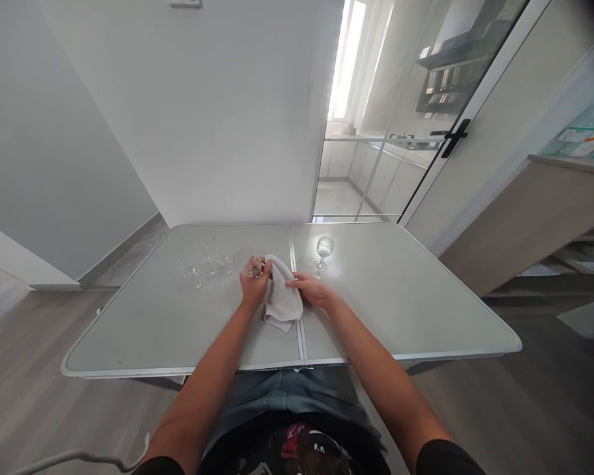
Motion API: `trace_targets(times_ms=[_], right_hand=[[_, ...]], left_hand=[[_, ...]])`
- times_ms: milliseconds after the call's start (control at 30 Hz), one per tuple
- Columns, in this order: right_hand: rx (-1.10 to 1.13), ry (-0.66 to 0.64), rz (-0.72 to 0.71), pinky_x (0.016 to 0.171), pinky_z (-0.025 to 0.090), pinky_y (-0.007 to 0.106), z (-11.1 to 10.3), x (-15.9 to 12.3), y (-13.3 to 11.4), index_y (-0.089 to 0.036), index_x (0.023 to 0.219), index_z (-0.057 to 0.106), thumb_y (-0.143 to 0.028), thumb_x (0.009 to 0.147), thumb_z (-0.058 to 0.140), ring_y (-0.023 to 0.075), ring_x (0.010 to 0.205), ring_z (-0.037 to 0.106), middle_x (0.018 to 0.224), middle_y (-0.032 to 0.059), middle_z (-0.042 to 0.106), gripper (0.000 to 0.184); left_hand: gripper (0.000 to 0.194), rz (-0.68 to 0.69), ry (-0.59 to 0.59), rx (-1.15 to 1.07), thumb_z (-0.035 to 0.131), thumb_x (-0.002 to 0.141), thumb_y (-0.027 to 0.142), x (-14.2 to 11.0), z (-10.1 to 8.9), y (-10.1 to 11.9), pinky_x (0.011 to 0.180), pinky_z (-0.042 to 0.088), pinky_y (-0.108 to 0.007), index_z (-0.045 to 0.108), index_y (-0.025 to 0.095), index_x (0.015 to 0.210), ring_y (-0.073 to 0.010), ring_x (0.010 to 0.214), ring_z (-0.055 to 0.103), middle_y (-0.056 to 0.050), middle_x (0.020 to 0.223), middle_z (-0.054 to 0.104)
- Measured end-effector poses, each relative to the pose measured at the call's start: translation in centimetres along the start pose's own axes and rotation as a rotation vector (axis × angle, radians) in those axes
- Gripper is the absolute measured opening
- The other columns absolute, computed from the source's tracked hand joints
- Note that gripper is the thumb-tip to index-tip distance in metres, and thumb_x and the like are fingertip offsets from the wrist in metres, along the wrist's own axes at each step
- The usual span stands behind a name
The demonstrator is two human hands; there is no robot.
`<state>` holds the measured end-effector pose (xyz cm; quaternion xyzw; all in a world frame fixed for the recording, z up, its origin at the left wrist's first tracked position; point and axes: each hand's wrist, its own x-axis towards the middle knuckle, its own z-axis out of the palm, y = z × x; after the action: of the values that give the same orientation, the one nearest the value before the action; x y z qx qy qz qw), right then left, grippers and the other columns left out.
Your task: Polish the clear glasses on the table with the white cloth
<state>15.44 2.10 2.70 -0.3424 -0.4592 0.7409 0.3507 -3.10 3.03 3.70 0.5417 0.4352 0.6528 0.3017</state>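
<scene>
Over the middle of the folding table (406, 303), my left hand (253, 287) is closed around a clear wine glass (246, 256). The glass is faint against the pale tabletop, and my fingers cover part of it. A white cloth (283, 300) hangs between my hands, its upper end against my left fingers. My right hand (313, 289) pinches the cloth's right edge between thumb and fingers. Just beyond that hand, another stemmed glass (325, 248) stands upright. Several clear glasses (208, 264) are grouped left of my left hand; their outlines are hard to make out.
A seam (292, 247) with metal edging runs across the table between my arms. The white wall (228, 132) rises behind the far edge. A glass-paned door (376, 132) with a black handle (456, 137) is at the back right, near a wooden shelf (549, 211).
</scene>
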Motion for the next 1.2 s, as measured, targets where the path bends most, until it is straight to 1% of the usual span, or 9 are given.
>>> trace_targets(times_ms=[133, 233, 300, 467, 567, 700, 867, 1033, 1200], right_hand=[[-0.008, 0.082, -0.069, 0.071, 0.055, 0.033, -0.2, 0.1, 0.0, -0.024, 0.112, 0.063, -0.028, 0.058, 0.090, 0.0218, 0.080, 0.069, 0.089, 0.0031, 0.073, 0.060], [0.049, 0.230, -0.227, 0.064, 0.055, 0.030, -0.3, -0.1, -0.5, -0.029, 0.125, 0.054, -0.036, 0.064, 0.087, 0.0190, 0.074, 0.067, 0.090, 0.0006, 0.072, 0.069], [0.080, 0.228, -0.283, 0.064, 0.055, 0.030, -0.3, -0.3, -0.7, -0.030, 0.128, 0.052, -0.039, 0.066, 0.086, 0.0188, 0.075, 0.067, 0.094, 0.0013, 0.071, 0.071], [0.116, 0.295, -0.246, 0.056, 0.049, 0.028, -0.5, -0.2, -0.7, -0.022, 0.093, 0.056, -0.042, 0.059, 0.089, 0.0158, 0.063, 0.060, 0.076, -0.0010, 0.065, 0.052], [0.049, 0.429, -0.342, 0.049, 0.038, 0.024, -0.7, 0.3, -0.4, -0.024, 0.077, 0.042, -0.049, 0.064, 0.084, 0.0116, 0.054, 0.047, 0.063, -0.0064, 0.051, 0.050], [-0.134, 0.589, -0.559, 0.050, 0.029, 0.023, -0.9, 0.7, -0.4, -0.025, 0.078, 0.032, -0.046, 0.080, 0.066, 0.0108, 0.055, 0.032, 0.066, -0.0074, 0.033, 0.040], [-0.417, 0.687, -0.722, 0.058, 0.030, 0.026, -1.0, 0.4, -0.5, -0.025, 0.081, 0.035, -0.035, 0.087, 0.054, 0.0127, 0.061, 0.028, 0.075, -0.0045, 0.032, 0.022], [-0.580, 0.632, -0.782, 0.062, 0.030, 0.028, -0.9, -0.5, -0.5, -0.024, 0.088, 0.043, -0.028, 0.089, 0.050, 0.0137, 0.062, 0.031, 0.071, -0.0048, 0.034, 0.009], [-0.719, 0.484, -0.704, 0.059, 0.028, 0.028, -0.9, -0.8, -0.2, -0.025, 0.100, 0.043, -0.026, 0.089, 0.051, 0.0141, 0.057, 0.033, 0.064, -0.0073, 0.034, 0.013]], left_hand=[[0.045, -0.010, 0.046, -0.042, 0.069, 0.083, 0.049, 0.6, 0.0, -0.5, 0.058, 0.047, -0.026, 0.037, 0.022, 0.066, -0.0108, 0.058, 0.053, -0.003, 0.078, 0.062], [0.041, -0.102, 0.078, -0.025, 0.069, 0.081, 0.047, 1.3, -0.1, -1.5, 0.056, 0.047, -0.025, 0.039, 0.022, 0.067, -0.0107, 0.054, 0.056, -0.002, 0.076, 0.063], [0.037, -0.168, 0.070, 0.078, 0.067, 0.082, 0.045, 1.5, -0.3, -2.1, 0.054, 0.045, -0.025, 0.043, 0.021, 0.068, -0.0115, 0.052, 0.058, 0.000, 0.071, 0.062], [0.034, -0.191, 0.010, 0.371, 0.059, 0.087, 0.051, 1.0, -0.6, -2.3, 0.060, 0.045, -0.027, 0.051, 0.020, 0.076, -0.0143, 0.053, 0.062, 0.003, 0.062, 0.060], [0.038, -0.127, -0.131, 0.487, 0.052, 0.091, 0.058, 0.5, -0.7, -2.0, 0.063, 0.043, -0.027, 0.051, 0.021, 0.082, -0.0156, 0.056, 0.063, 0.004, 0.060, 0.059], [0.038, -0.064, -0.399, 0.585, 0.044, 0.094, 0.061, 0.2, -0.5, -1.8, 0.062, 0.039, -0.027, 0.049, 0.023, 0.091, -0.0166, 0.058, 0.061, 0.005, 0.061, 0.059], [0.039, 0.029, -0.604, 0.769, 0.050, 0.092, 0.062, 0.2, -0.6, -1.9, 0.061, 0.034, -0.027, 0.055, 0.024, 0.096, -0.0182, 0.065, 0.060, 0.002, 0.068, 0.062], [0.043, 0.121, -0.661, 0.908, 0.058, 0.088, 0.062, 0.3, -0.9, -2.3, 0.061, 0.033, -0.028, 0.064, 0.026, 0.112, -0.0203, 0.074, 0.065, -0.001, 0.080, 0.070], [0.063, 0.182, -0.583, 0.994, 0.064, 0.085, 0.062, 0.4, -1.2, -3.2, 0.063, 0.037, -0.028, 0.060, 0.024, 0.134, -0.0222, 0.079, 0.069, -0.005, 0.083, 0.074]])
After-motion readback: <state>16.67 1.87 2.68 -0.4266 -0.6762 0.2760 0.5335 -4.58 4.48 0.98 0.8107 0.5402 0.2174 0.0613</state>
